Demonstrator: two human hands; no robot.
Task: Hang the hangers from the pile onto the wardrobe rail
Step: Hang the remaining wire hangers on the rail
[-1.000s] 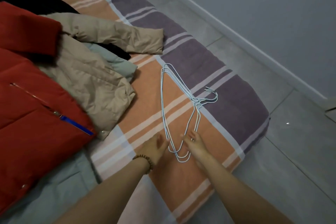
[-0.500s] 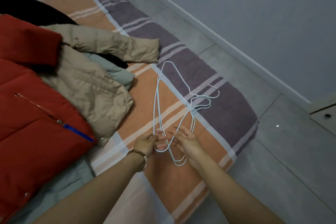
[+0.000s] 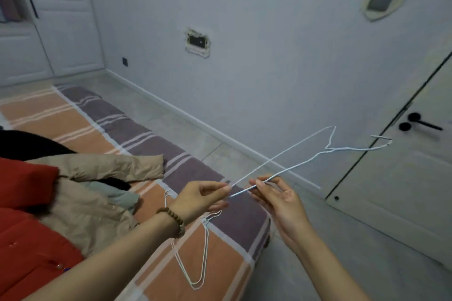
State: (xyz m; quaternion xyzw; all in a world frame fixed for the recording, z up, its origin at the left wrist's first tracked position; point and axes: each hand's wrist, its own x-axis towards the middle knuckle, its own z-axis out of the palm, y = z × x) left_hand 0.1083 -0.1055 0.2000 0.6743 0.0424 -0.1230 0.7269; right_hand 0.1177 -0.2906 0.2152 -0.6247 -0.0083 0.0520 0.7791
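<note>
A white wire hanger [image 3: 300, 154] is held up in the air above the bed's edge, its hook pointing right toward a door. My left hand [image 3: 200, 197] pinches one end of it between thumb and fingertips. My right hand [image 3: 276, 197] pinches the wire just to the right, with its other fingers spread. Below my left wrist, the remaining white wire hangers [image 3: 195, 256] lie in a small pile on the striped bedspread [image 3: 73, 117]. No wardrobe rail is visible.
A red jacket [image 3: 27, 222], a beige jacket [image 3: 93, 190] and dark clothes lie heaped on the bed at left. A white door [image 3: 403, 178] with a black handle [image 3: 420, 122] stands at right. Grey tiled floor [image 3: 354, 239] runs between bed and wall. White panelled doors [image 3: 56, 19] are at far left.
Both hands have lifted one hanger off the pile into the air. The view has swung upward, so the wall and the door at right have come into sight.
</note>
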